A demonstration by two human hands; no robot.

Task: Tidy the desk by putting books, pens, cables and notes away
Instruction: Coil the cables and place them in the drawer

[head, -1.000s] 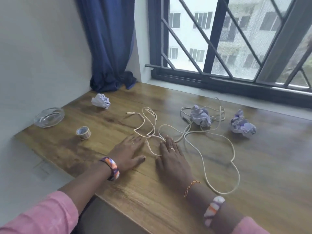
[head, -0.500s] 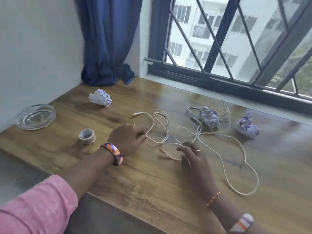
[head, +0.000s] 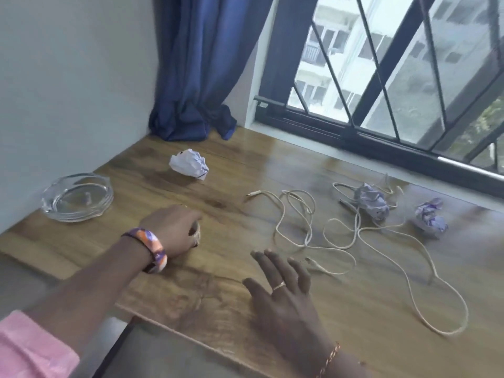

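Wooden desk (head: 341, 309) now shows my left hand (head: 171, 227) moved off the cable (head: 308, 227), fingers curled round the tape roll (head: 197, 232); my right hand (head: 283, 293) lies flat and released. The cable stays tangled mid-desk, so it waits.

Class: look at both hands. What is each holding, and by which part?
The left hand grips the small tape roll, fingers curled over its top. The right hand holds nothing.

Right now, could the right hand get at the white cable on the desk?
Probably yes. The right hand lies open on the desk, and the cable has a loose end just beyond its fingertips, with nothing between.
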